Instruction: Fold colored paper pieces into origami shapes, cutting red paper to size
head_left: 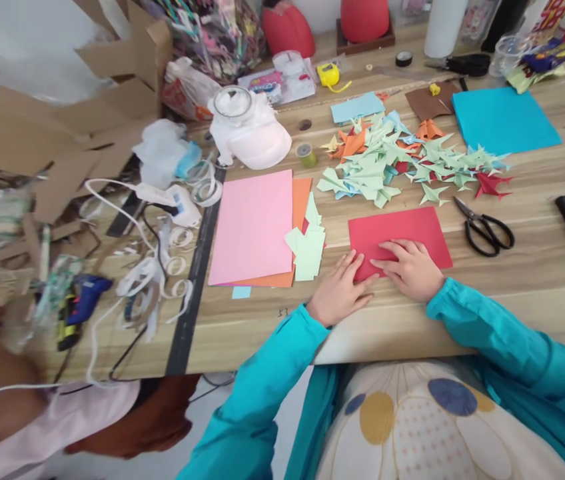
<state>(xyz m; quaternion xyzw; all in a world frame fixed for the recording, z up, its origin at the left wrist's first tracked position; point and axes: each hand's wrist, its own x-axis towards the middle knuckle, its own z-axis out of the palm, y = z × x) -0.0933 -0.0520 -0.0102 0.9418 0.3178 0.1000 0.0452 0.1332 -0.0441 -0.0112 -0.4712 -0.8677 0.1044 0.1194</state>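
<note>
Wood-grained tabletop (242,333), a sheet of red paper (397,225) near its front edge.
Palm down, the left hand (341,291) angles loosely spread fingers over the paper's near left corner, while the right hand (411,268) rests slightly bent fingers along the near side, neither one gripping. A strip of wood shows between the paper and the tabletop's front edge; black-handled scissors (473,215) lie just to the paper's right, green slips (310,253) to its left, folded paper shapes (380,157) beyond.

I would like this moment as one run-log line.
left hand: on red paper | right hand: on red paper | scissors: right of paper
</note>
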